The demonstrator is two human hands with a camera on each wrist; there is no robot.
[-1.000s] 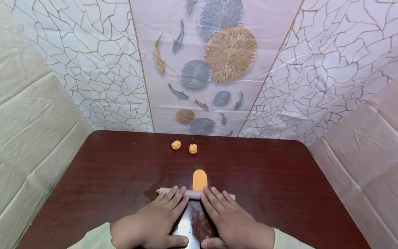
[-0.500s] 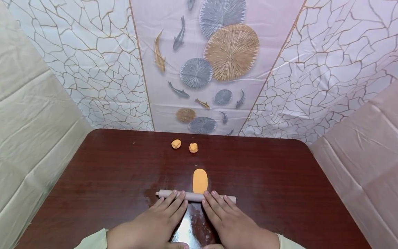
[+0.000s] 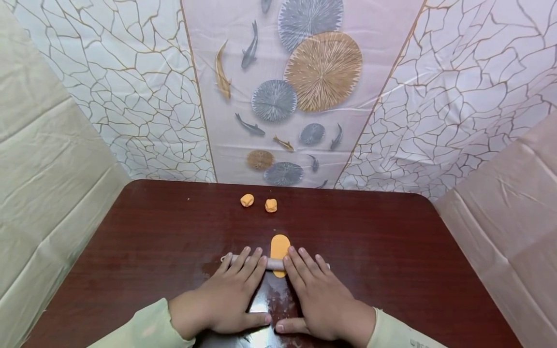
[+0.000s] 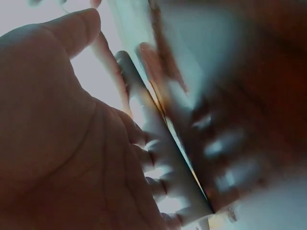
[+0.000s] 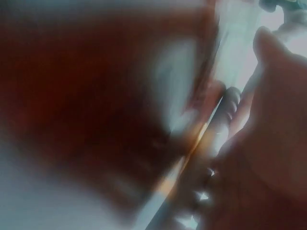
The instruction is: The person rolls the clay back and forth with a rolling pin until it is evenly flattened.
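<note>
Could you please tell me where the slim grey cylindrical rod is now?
In the head view's lower middle, the slim grey cylindrical rod lies crosswise over the flat orange oval sheet, beneath the left hand and right hand.

In the head view, the left hand [image 3: 230,297] and right hand [image 3: 324,299] cover long stretches of the pale grey cylindrical rod [image 3: 275,264], which itself hides a band across the flat, round-ended orange strip [image 3: 280,245]. The bottom edge cuts off both pale green cloth sleeves [image 3: 145,328] and the near side of the glossy reddish-brown desk [image 3: 143,251]. Dark lettering [image 3: 419,343] on the right sleeve is cropped and unreadable. A pale speck [image 3: 188,199] is too small to identify. Both wrist views are heavily blurred, the strip barely distinguishable.
</note>
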